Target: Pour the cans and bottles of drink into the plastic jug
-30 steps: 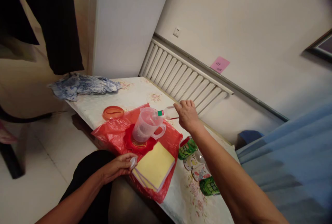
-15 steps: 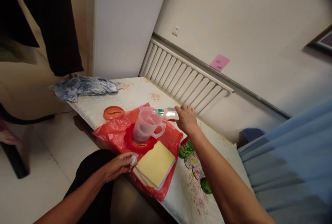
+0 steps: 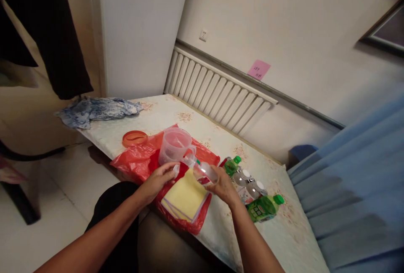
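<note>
My right hand is wrapped round a clear plastic bottle, which is tilted with its neck toward my left hand. My left hand pinches a small white bottle cap close to the bottle's mouth. Just behind the neck stands a translucent pitcher with its handle to the right. Under it spreads a red plastic bag. A stack of folded yellow cloths lies on the bag, below the bottle.
An orange lid rests left of the pitcher. Green bottles and clear white-capped bottles stand to the right. A blue patterned cloth lies at the table's far left. The flowered tabletop borders a radiator; a blue curtain hangs right.
My right hand has drawn the bottle away from the pitcher's mouth, down and toward me. The left hand has moved up with the cap, close to the bottle's neck. The view has shifted slightly.
</note>
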Demonstrator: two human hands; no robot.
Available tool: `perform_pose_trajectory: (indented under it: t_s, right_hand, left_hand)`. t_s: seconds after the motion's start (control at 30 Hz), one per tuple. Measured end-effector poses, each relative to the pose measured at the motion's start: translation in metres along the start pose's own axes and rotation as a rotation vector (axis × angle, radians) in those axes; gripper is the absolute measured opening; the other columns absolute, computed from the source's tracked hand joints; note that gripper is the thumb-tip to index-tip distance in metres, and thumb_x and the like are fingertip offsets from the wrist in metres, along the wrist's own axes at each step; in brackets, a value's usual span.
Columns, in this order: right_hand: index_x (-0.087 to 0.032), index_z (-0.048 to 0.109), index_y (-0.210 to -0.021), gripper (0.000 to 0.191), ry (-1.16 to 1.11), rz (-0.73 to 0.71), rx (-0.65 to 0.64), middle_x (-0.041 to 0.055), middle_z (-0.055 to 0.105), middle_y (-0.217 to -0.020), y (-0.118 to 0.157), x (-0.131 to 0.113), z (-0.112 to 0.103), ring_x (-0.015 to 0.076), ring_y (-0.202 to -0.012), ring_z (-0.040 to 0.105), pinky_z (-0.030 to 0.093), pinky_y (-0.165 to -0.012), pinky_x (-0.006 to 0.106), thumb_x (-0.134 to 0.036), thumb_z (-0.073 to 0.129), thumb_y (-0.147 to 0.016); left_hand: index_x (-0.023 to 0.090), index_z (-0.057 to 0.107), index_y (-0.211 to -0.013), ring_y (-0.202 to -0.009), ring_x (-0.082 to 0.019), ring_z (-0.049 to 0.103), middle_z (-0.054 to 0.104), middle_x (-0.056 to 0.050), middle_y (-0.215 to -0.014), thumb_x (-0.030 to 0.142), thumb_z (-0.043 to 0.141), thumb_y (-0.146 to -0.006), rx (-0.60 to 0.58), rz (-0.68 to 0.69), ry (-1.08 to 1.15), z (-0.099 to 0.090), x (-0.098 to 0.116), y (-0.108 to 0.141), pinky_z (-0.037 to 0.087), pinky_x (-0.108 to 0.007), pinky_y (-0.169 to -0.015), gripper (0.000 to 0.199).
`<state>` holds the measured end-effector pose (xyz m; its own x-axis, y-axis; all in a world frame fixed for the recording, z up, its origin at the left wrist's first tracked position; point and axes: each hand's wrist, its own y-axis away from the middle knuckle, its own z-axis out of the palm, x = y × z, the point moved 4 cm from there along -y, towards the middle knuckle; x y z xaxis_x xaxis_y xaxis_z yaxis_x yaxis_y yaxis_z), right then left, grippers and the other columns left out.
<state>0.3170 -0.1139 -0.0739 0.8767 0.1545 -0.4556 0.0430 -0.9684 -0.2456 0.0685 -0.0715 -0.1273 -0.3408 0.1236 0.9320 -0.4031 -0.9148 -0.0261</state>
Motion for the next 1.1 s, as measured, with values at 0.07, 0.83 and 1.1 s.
perform_pose_trajectory:
  t_s: [0.07, 0.83, 1.1]
  right_hand:
    - [-0.021, 0.061, -0.129, 0.067, -0.046, 0.005, -0.013, 0.008, 0.066, -0.112, 0.019, 0.003, 0.009, 0.0282, -0.104, 0.062, 0.049, -0.092, 0.04, -0.025, 0.081, -0.065]
    - [-0.026, 0.062, -0.128, 0.071, -0.471, 0.098, 0.035, 0.0058, 0.067, -0.119, 0.052, 0.002, 0.028, 0.0272, -0.109, 0.062, 0.048, -0.097, 0.039, -0.03, 0.087, -0.062]
    - [-0.026, 0.059, -0.132, 0.077, -0.866, 0.153, -0.021, 0.0051, 0.068, -0.125, 0.028, 0.014, 0.041, 0.0293, -0.117, 0.063, 0.049, -0.101, 0.043, -0.03, 0.088, -0.06]
  left_hand:
    - [0.017, 0.063, -0.122, -0.082, -0.018, 0.058, 0.067, -0.005, -0.099, 0.044, 0.075, -0.075, -0.024, 0.053, -0.102, 0.008, 0.007, -0.004, 0.045, -0.03, -0.079, 0.056]
    - [0.022, 0.062, -0.129, -0.103, -0.026, 0.058, 0.065, -0.008, -0.114, 0.033, 0.065, -0.081, -0.18, 0.426, -0.74, 0.057, 0.058, -0.007, 0.045, -0.039, -0.097, 0.049]
    - [0.019, 0.06, -0.126, -0.088, -0.021, 0.059, 0.064, -0.007, -0.105, 0.028, 0.063, -0.082, -0.08, 0.462, -0.671, 0.063, 0.045, -0.029, 0.049, -0.034, -0.082, 0.045]
